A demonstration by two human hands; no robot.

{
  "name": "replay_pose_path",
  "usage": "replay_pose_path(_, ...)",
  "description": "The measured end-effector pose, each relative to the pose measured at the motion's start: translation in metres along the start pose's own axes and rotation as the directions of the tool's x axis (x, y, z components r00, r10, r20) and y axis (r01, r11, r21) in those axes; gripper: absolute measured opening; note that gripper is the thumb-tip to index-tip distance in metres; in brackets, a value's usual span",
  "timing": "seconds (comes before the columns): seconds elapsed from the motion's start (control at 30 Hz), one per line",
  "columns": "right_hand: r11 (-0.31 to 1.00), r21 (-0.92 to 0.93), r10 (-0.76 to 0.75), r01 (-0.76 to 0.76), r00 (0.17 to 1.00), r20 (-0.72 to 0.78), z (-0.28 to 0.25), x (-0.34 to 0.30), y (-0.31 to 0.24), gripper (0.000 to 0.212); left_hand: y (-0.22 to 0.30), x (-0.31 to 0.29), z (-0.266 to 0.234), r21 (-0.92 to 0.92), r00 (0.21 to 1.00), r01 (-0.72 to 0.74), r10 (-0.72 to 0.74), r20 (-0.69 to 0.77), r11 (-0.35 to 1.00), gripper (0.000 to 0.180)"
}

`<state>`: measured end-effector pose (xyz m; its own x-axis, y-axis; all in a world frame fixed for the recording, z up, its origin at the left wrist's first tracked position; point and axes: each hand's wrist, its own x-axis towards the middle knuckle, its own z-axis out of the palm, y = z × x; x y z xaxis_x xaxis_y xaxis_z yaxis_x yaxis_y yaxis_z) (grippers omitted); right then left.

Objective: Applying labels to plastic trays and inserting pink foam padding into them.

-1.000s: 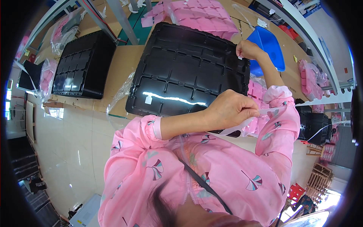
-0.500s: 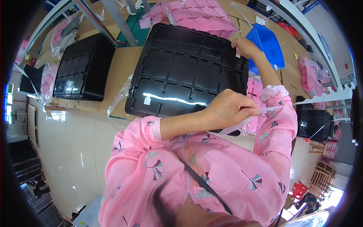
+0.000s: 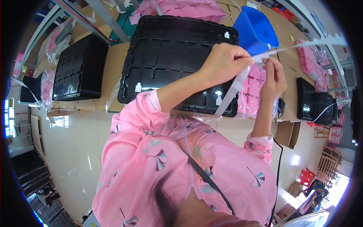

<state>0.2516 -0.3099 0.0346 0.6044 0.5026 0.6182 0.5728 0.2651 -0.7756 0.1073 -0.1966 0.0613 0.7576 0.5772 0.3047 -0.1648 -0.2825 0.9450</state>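
Observation:
A large black plastic tray (image 3: 170, 51) with a grid of shallow compartments lies on the bench before me, apparently on top of a stack. Small white bottle-shaped stickers (image 3: 138, 87) show near three of its corners. Above its right side my left hand (image 3: 227, 64) is closed, pinching a long white sticker strip (image 3: 230, 94). One end of the strip hangs past the tray's near right corner; the other stretches off to the right. My right hand (image 3: 274, 79) faces the left one, thumb and finger pinched at the strip. Whether it has a loose sticker is too small to tell.
A blue plastic bin (image 3: 257, 32) stands beyond the tray's right corner. Pink trays in clear film (image 3: 193, 10) lie behind, and more pink ones (image 3: 247, 85) sit at its right. Another black tray stack (image 3: 79, 70) stands left. Metal frame posts (image 3: 107, 19) rise at the back left.
My right hand has left the tray's far right corner, where a white sticker now shows, and come back to the strip. My left hand has risen with the strip.

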Motion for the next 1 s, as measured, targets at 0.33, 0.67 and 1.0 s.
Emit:
replay_pose_path(0.33, 0.900, -0.161, -0.348, 0.406, 0.889, 0.300, -0.006, -0.039, -0.039, 0.032, 0.003, 0.001, 0.020, 0.052, 0.999, 0.021, -0.019, -0.028, 0.998, 0.021)
replay_pose_path(0.67, 0.746, -0.233, -0.563, 0.624, 0.778, 0.279, 0.007, -0.043, -0.042, 0.028, -0.001, -0.008, 0.020, 0.080, 0.995, -0.004, 0.012, -0.101, 0.997, 0.021)
replay_pose_path(1.0, 0.813, -0.110, -0.510, 0.572, 0.791, 0.339, 0.022, -0.041, -0.074, 0.018, -0.020, -0.005, 0.011, 0.094, 0.984, -0.047, 0.062, -0.166, 0.994, 0.022)
